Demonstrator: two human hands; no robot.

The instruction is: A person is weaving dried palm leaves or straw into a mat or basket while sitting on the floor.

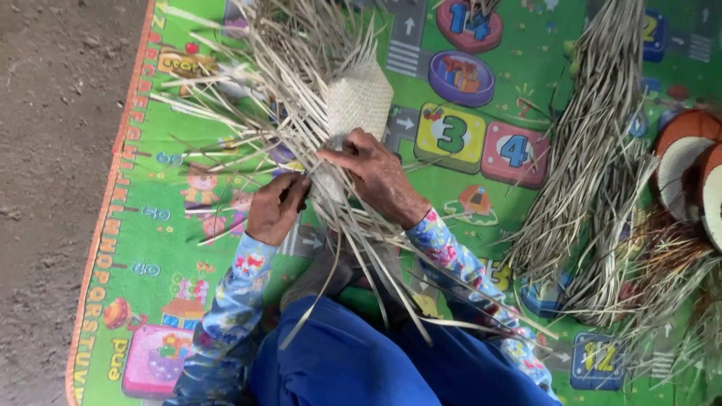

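A half-woven mat piece (361, 101) of pale dried leaf strips lies on the green play mat (150, 248), with many loose strips (248, 98) fanning out to the left and toward me. My left hand (276, 208) pinches a few strips at the weave's near left edge. Just right of it, my right hand (376, 177) presses flat on the woven part, fingers pointing left over the strips. Both sleeves are blue with a flower print. My foot sits under the strips near my knees.
A thick bundle of dried strips (594, 165) lies at the right. Round woven items (688, 162) with brown rims sit at the far right edge. Bare dirt floor (53, 188) borders the mat on the left. My blue trousers (353, 361) fill the bottom centre.
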